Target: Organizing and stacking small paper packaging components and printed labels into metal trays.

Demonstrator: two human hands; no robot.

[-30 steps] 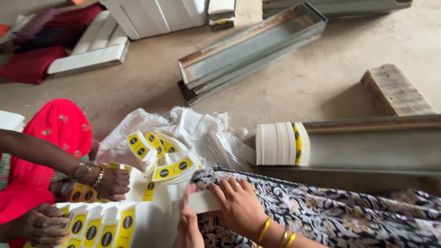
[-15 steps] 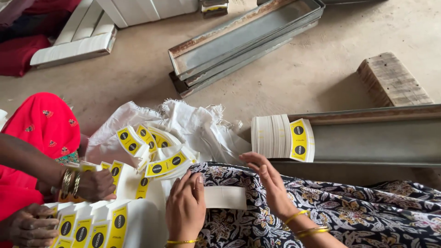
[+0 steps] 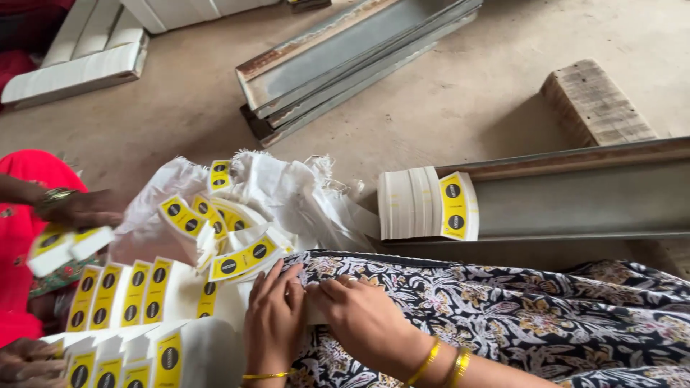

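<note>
White card piece (image 3: pixel 313 310) pinched flat, both hands (image 3: pixel 277 323)

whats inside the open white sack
The white sack holds loose white cartons with yellow, black-dotted ends. The cloth folds cover whatever lies deeper inside.

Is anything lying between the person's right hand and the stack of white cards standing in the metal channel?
Nothing visible does. The right hand rests on the patterned cloth over the lap; between it and the card stack in the metal channel lie only that cloth and the channel's low front edge.
</note>
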